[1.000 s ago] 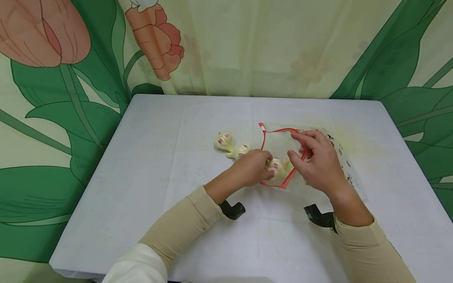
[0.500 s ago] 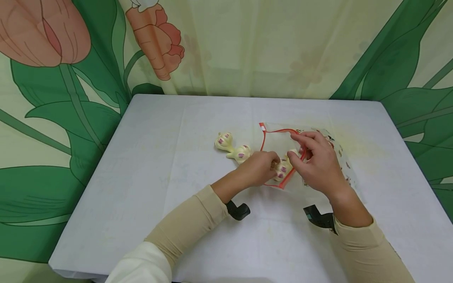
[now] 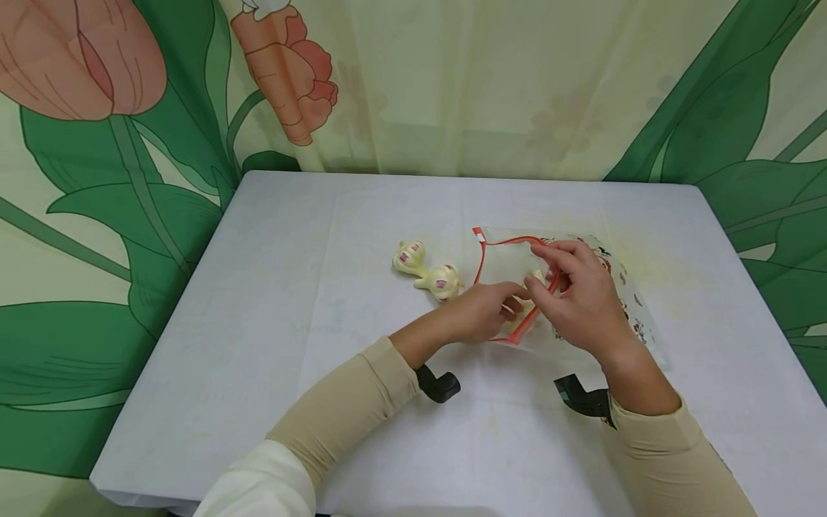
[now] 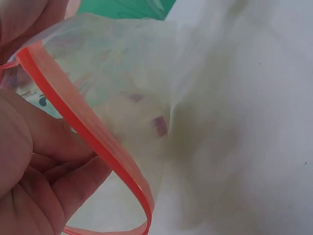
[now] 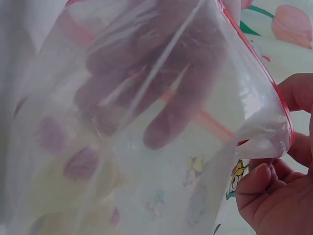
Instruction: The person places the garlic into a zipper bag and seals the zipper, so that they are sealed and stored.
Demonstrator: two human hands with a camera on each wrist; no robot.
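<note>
My right hand pinches the red-edged mouth of a clear printed bag; in the right wrist view the fingers lie at that rim. My left hand reaches in through the mouth, and through the plastic its fingers look loosely extended, holding nothing. Inside the bag lies a pale garlic-shaped piece with purple patches, just beyond the left fingers. Two similar pieces rest on the table left of the bag, one farther back and one nearer, touching each other.
A white cloth covers the table. Behind it hangs a pale curtain printed with large flowers and green leaves. A black curved strap piece sticks out at the left wrist, and another at the right wrist.
My left hand has moved right, farther into the bag, and let go of the garlic-shaped piece, which has moved deeper inside. The right hand has stayed at the rim.
</note>
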